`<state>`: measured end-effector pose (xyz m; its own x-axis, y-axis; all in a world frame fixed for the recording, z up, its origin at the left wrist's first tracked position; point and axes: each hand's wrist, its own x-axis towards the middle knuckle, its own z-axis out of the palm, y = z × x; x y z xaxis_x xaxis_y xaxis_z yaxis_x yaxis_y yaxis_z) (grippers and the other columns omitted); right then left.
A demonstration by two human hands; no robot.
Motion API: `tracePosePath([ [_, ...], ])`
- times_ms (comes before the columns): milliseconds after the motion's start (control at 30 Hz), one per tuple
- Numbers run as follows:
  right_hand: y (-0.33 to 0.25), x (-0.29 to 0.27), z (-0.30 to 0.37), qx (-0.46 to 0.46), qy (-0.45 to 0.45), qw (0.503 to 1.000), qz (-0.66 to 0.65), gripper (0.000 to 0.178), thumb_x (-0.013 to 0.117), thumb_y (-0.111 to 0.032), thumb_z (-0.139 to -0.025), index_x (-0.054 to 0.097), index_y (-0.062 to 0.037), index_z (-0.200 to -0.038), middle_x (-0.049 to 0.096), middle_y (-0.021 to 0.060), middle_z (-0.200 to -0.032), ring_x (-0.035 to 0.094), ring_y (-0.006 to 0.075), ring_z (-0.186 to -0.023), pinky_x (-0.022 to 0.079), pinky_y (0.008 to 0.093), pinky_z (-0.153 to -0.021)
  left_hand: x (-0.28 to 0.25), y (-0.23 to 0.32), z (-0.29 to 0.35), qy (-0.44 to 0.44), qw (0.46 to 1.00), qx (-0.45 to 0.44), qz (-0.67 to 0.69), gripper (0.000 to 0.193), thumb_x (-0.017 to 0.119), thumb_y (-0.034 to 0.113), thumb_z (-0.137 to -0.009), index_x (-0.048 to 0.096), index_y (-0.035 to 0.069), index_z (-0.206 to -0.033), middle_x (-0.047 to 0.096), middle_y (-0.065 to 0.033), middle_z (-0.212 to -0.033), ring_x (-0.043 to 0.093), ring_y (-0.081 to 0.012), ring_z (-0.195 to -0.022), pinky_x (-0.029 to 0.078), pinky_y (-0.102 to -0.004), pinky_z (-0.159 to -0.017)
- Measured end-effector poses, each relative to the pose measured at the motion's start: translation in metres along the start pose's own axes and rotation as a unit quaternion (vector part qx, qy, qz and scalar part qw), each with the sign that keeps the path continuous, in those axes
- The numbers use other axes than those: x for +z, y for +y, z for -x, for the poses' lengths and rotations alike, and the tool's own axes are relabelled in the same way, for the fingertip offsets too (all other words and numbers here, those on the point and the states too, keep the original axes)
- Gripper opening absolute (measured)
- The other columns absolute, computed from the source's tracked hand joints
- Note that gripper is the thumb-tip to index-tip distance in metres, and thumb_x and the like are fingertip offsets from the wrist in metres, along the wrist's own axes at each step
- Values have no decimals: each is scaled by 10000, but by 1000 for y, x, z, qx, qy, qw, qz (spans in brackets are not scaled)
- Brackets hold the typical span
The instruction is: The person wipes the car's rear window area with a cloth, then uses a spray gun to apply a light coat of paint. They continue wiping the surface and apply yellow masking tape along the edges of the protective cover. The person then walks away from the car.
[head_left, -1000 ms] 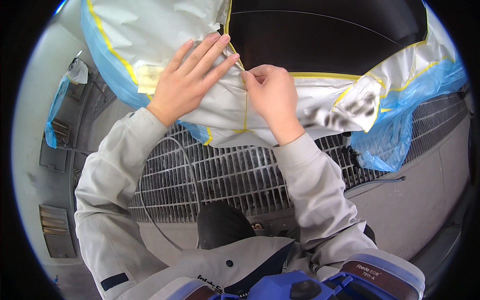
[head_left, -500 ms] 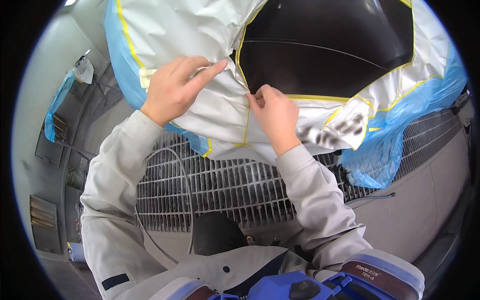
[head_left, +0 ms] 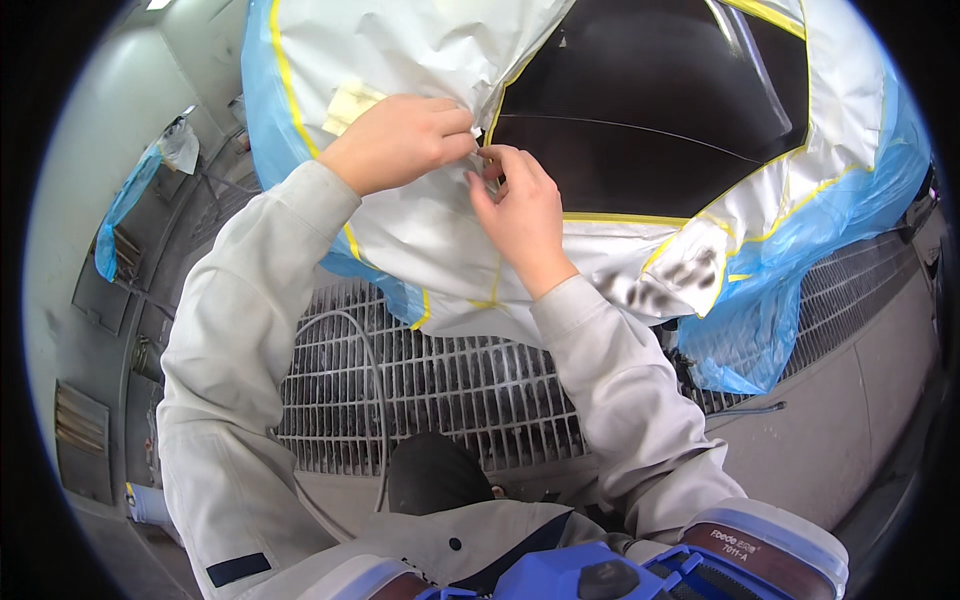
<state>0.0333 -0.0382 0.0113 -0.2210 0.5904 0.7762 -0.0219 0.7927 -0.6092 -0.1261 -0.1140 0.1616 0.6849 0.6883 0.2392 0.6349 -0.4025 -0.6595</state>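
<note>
left hand (head_left: 405, 145) curls at the white sheet (head_left: 420, 225), whether pinching it i cannot tell; right hand (head_left: 524, 208) has thumb and fingers parted just beside. uneven pulling could tear the sheet beneath them or lift the yellow tape (head_left: 622, 218) to their right.

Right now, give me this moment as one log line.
Left hand: curled over white sheet, grip unclear | Right hand: loosely curved, thumb and forefinger apart | Yellow tape: borders black panel
</note>
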Motion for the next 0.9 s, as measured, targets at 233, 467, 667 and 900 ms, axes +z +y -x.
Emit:
tracePosePath([
  [233, -4, 11, -6, 80, 57, 990, -97, 147, 766, -132, -977, 792, -18, -1066, 768, 131, -894, 749, 314, -765, 592, 417, -710, -14, -3, -6, 68, 997, 36, 3, 259, 721, 145, -848, 744, 190, -1101, 609, 3, -941, 669, -205, -871, 567, -361, -686],
  [467, -16, 7, -13, 238, 8, 951, -197, 167, 740, -127, -1004, 794, 26, -1044, 792, 156, -868, 773, 278, -742, 582, 370, -682, -21, -28, -13, 4, 996, 86, -35, 208, 697, 165, -868, 740, 195, -1070, 587, -8, -903, 657, -224, -861, 548, -385, -687],
  [667, -19, 4, -10, 127, 106, 977, -134, 114, 778, -92, -969, 802, -19, -1053, 760, 114, -898, 717, 239, -656, 566, 357, -630, -24, -22, -23, -36, 997, 72, -6, 97, 709, 195, -887, 713, 153, -974, 587, -12, -882, 666, -227, -871, 563, -390, -683],
  [900, -19, 15, -9, 32, 110, 983, -142, 165, 798, -98, -945, 811, -39, -1099, 761, 102, -979, 707, 216, -660, 570, 348, -652, -32, -21, -27, -44, 997, 47, 51, 106, 749, 219, -893, 692, 130, -902, 602, -14, -867, 670, -228, -859, 568, -397, -674],
])
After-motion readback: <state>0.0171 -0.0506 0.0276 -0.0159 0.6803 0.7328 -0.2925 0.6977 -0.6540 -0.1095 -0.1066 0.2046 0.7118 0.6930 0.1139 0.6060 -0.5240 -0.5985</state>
